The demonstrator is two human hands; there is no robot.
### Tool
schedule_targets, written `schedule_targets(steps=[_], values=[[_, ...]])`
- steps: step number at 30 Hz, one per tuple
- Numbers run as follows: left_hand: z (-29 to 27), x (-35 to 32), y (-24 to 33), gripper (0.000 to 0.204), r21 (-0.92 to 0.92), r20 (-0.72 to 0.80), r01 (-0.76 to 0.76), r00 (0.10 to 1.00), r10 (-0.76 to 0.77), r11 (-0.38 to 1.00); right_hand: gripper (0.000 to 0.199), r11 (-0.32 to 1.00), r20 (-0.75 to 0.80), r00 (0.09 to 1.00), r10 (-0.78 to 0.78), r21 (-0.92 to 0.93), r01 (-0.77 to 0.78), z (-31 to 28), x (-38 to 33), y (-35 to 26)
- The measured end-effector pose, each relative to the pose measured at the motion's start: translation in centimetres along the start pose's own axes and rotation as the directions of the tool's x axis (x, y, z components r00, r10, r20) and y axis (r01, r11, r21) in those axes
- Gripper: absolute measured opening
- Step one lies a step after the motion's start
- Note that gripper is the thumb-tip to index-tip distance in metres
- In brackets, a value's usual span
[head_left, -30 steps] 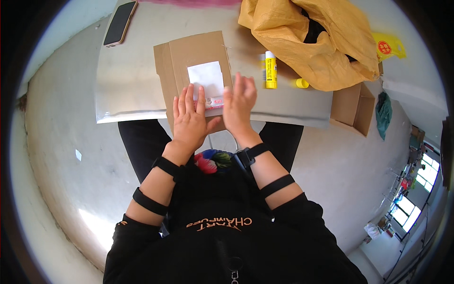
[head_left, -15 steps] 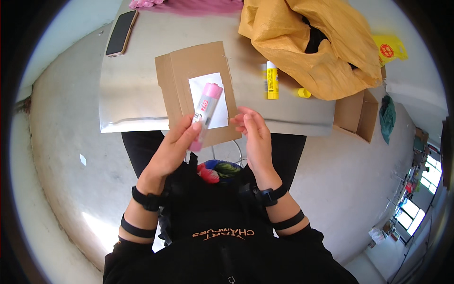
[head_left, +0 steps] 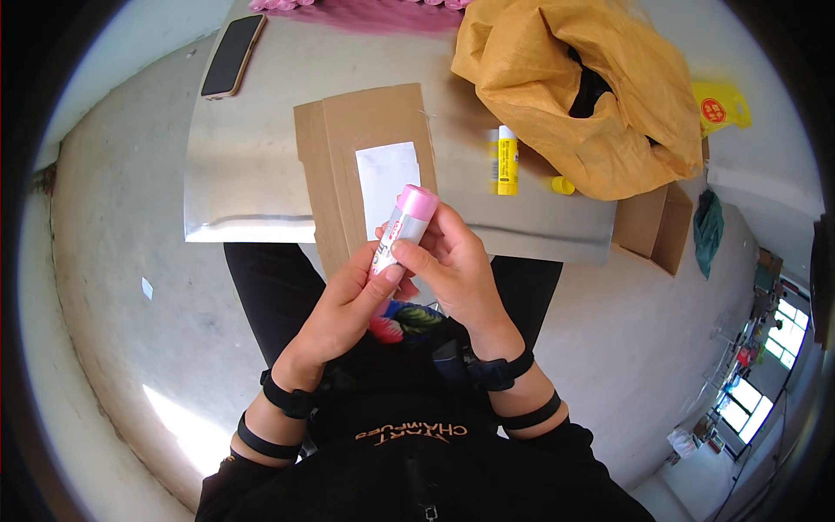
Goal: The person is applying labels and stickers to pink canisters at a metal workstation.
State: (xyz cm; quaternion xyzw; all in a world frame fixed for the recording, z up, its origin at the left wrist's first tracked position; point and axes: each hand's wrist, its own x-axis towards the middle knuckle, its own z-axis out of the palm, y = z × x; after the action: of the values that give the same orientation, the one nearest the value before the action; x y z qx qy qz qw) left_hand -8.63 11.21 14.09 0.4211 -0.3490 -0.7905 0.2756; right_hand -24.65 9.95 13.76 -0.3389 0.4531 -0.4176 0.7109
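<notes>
A glue stick (head_left: 402,224) with a pink cap and white body is held upright in front of my chest. My left hand (head_left: 344,306) grips its lower body. My right hand (head_left: 452,265) closes on its upper part, just under the cap. Beyond my hands a flat brown cardboard box (head_left: 365,170) with a white label lies at the near edge of the grey table (head_left: 252,174).
A yellow glue stick (head_left: 506,160) lies uncapped on the table, its yellow cap (head_left: 564,185) beside it. A crumpled yellow bag (head_left: 583,96) covers the far right, a dark phone (head_left: 233,56) lies far left. An open small cardboard box (head_left: 657,226) sits past the table's right edge.
My hands left the cardboard box. The left hand picked up the pink-capped glue stick and brought it toward me, and the right hand has come onto it.
</notes>
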Motion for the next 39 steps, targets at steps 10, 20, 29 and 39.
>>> schedule_targets(steps=[10,20,29,39], values=[[0.1,0.4,-0.9,0.036,-0.049,0.054,0.044,0.998,-0.042,0.998,0.035,0.994,-0.129,0.992,-0.013,-0.106,-0.001,0.1,0.8,0.9],[0.2,0.5,0.1,0.037,-0.091,0.039,0.084,0.996,-0.081,0.992,0.033,0.991,-0.178,0.976,0.121,-0.037,-0.130,0.1,1.4,1.5],[-1.5,1.3,-2.4,0.029,-0.400,0.271,0.278,0.946,-0.177,0.873,0.033,0.975,-0.213,0.957,0.194,-0.069,-0.213,0.4,1.1,1.7],[-2.2,1.3,-0.3,0.040,-0.358,0.313,0.241,0.941,-0.127,0.902,0.061,0.985,-0.128,0.977,0.172,-0.001,-0.174,-0.6,1.7,1.6]])
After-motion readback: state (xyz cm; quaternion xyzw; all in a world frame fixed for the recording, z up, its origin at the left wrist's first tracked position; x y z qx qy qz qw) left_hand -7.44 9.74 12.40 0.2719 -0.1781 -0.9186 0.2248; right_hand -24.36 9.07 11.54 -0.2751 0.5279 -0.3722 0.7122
